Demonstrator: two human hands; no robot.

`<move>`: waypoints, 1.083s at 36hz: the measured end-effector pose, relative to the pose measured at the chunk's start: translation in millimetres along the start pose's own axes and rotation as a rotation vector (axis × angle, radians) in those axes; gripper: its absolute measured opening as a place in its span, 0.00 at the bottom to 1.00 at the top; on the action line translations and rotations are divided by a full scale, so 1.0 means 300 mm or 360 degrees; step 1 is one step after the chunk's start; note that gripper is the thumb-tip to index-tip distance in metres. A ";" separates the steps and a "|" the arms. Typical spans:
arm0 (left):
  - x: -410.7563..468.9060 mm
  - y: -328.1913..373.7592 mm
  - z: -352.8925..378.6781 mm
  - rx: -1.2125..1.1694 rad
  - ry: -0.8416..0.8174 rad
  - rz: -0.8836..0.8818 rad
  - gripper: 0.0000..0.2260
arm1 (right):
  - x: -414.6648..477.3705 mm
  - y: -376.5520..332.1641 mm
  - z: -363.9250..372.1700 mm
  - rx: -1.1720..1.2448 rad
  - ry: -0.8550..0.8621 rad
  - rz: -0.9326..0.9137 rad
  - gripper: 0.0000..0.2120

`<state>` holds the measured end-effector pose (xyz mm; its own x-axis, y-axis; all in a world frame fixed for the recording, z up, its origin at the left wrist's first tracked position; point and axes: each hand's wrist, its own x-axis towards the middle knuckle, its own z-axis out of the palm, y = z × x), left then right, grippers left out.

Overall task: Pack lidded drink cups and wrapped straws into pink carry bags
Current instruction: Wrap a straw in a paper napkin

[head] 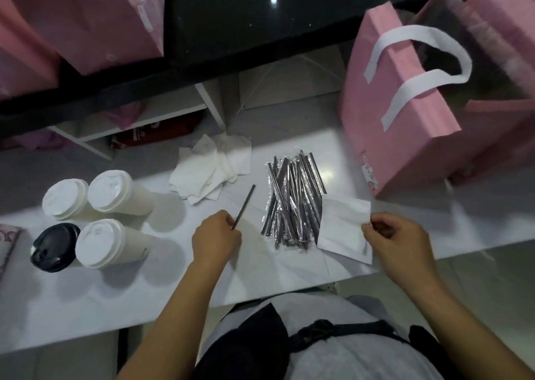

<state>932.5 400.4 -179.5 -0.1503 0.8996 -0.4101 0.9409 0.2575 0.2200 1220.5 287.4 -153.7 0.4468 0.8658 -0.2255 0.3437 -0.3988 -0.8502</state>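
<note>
Straws (293, 203): shiny silvery film wrap. Napkins (210, 168): matt, creased paper. Carry bag (405, 136): matt pink; white handles (417, 58). Tabletop (260, 269): smooth glossy white. Black lid (55, 246): glossy plastic.

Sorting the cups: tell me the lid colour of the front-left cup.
The front-left cup's lid is black; the head view shows it best.

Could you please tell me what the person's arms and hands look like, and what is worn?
Both arms are bare to the frame's edge, with no sleeves in view. The left hand and right hand show no gloves, rings or watch. A light grey top and dark apron with a black strap cover the torso.
</note>
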 end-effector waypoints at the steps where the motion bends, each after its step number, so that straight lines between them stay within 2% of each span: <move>1: 0.002 0.010 0.001 0.0041 0.0003 0.0006 0.11 | -0.003 0.008 -0.003 0.0028 -0.0011 0.0001 0.10; 3: 0.008 0.027 0.003 0.0103 0.0022 0.0034 0.12 | -0.005 0.021 -0.007 0.0078 -0.0030 0.0010 0.12; 7: 0.012 0.051 0.005 0.0221 0.0064 0.0055 0.10 | 0.004 0.039 -0.012 0.0147 -0.0051 0.0024 0.06; 10: 0.010 0.073 -0.002 0.0246 0.0072 -0.0010 0.07 | 0.011 0.045 -0.018 0.0216 -0.0060 0.0035 0.05; 12: 0.007 0.093 -0.012 0.0060 0.0074 -0.0042 0.06 | 0.017 0.051 -0.026 0.0264 -0.0053 0.0052 0.06; 15: -0.013 0.149 -0.025 -0.0546 0.0012 -0.0023 0.07 | 0.027 0.074 -0.041 0.0287 -0.0043 0.0063 0.06; 17: -0.034 0.203 -0.031 -0.0763 -0.0033 0.0022 0.08 | 0.034 0.098 -0.051 0.0289 -0.0041 0.0073 0.04; 20: -0.038 0.282 -0.013 -0.0565 -0.0006 0.0194 0.09 | 0.045 0.127 -0.065 0.0306 -0.0035 0.0062 0.04; 23: -0.016 0.323 0.027 -0.0422 -0.0029 0.0185 0.09 | 0.051 0.138 -0.079 0.0338 -0.0061 0.0046 0.04; 27: -0.010 0.350 0.058 -0.0428 0.0013 0.0106 0.11 | 0.058 0.149 -0.110 0.0382 -0.0093 0.0013 0.08; 30: -0.014 0.360 0.063 -0.0382 0.0022 0.0079 0.15 | 0.064 0.159 -0.132 0.0413 -0.0141 0.0031 0.07; 33: -0.006 0.363 0.061 -0.0378 0.0037 0.0036 0.15 | 0.068 0.160 -0.146 0.0455 -0.0168 0.0047 0.04; 39: -0.008 0.353 0.055 -0.0555 0.0050 -0.0027 0.14 | 0.090 0.142 -0.170 0.0560 -0.0245 0.0062 0.06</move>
<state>1037.6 419.6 -169.9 -0.1792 0.9031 -0.3901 0.7788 0.3725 0.5046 1289.2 278.3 -171.7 0.3154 0.8979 -0.3071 0.0125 -0.3275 -0.9448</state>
